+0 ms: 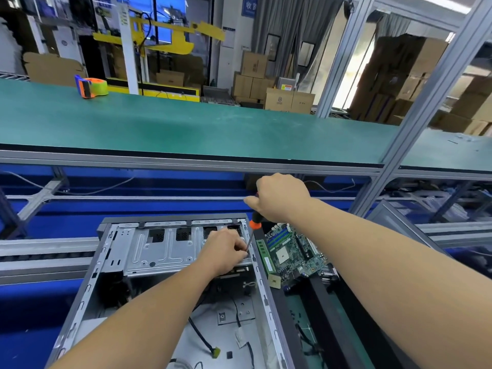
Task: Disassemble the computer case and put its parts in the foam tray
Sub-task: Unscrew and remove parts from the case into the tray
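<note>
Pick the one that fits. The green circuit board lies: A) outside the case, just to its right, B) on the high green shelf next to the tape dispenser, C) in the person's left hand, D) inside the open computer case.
A: the circuit board lies beyond the right wall of the computer case, while the right hand grips a screwdriver over the case.

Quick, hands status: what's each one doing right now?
Left hand: fingers curled at the screwdriver tip on the drive cage; what it pinches cannot be told.
Right hand: gripping the screwdriver handle.
</note>
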